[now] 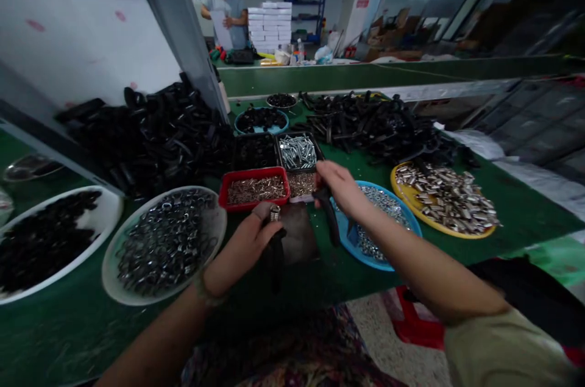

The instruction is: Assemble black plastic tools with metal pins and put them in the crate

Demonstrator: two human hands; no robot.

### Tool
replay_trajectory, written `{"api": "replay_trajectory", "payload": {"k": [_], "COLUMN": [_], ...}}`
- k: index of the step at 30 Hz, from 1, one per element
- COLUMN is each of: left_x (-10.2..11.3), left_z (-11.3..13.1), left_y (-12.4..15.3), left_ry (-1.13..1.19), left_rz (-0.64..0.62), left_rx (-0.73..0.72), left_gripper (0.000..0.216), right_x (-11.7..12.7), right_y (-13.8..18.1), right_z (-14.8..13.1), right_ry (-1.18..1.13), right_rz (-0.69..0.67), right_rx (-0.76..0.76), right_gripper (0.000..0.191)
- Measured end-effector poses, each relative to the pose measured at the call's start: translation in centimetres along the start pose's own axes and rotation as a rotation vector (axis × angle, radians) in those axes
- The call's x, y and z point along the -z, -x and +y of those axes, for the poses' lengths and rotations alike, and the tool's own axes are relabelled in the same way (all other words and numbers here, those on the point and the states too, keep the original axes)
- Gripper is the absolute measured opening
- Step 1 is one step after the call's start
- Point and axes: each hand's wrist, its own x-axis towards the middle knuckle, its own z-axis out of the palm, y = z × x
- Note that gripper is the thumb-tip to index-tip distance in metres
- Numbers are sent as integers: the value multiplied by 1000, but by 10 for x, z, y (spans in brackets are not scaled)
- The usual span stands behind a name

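My left hand (244, 247) is closed around a dark part (275, 253) whose lower end hangs below the fingers. A shiny coiled metal piece (275, 213), like a spring, stands up at its thumb. My right hand (340, 186) is closed on a black curved piece, like a handle (329, 216), pointing down; its exact kind I cannot make out. Its fingertips are beside a small tray of tiny copper-coloured parts (301, 184). Between the hands lies a dark flat plate (298, 234). A red tray (223, 192) of small metal pins sits just beyond my left hand.
A blue basin (418, 230) of small metal parts is under my right forearm. A yellow plate (400, 204) holds metal cylinders. A white bowl (109, 271) of metal rings stands left. Black parts are heaped (169, 137) behind; screws (297, 151) fill a black tray. A person (233, 9) stands across.
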Motion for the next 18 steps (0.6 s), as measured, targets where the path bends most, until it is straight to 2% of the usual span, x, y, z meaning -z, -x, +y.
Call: {"api": "replay_trajectory", "payload": {"k": [2,5,10,15,18], "left_x": [-2,-5,-2,0,-8], "left_z": [6,10,5,4,9], "left_y": [-1,1,8,12,13], "left_ry": [26,68,34,-84,-48], "left_rz": [-39,-64,-92,-228,-190], "left_rx": [-40,-65,-89,-93,-67], "left_gripper": [19,21,27,25,25], "right_x": [-34,-61,-62,-61,-71], "right_y": [36,64,67,73,76], "right_z": [-7,-4,5,4,5], "right_ry": [-110,-166,-64,57,0], "right_rz": [-153,-164,-168,-285,-206], "right_rx": [-128,-171,-72,-160,-149], "right_gripper": [47,48,45,41,40]}}
